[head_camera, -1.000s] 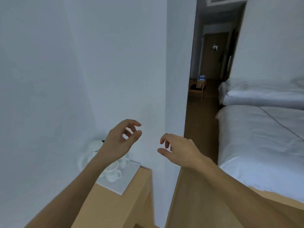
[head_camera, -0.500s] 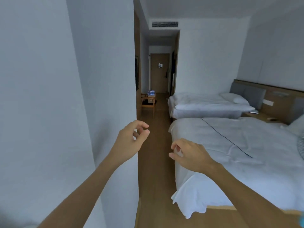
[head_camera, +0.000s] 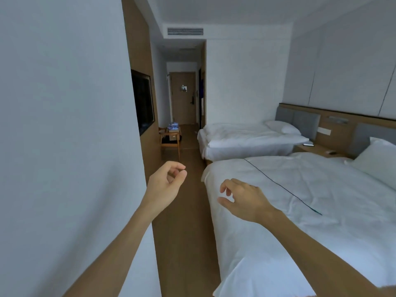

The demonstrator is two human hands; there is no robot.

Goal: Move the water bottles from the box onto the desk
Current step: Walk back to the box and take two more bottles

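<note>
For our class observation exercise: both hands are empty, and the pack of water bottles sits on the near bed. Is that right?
Not quite. The left hand and right hand are indeed empty, but the head view shows the pack of water bottles on the wooden chair far down the hallway, not on the near bed.

dim, bluish, soft light; wide-angle bending at edges.
</note>
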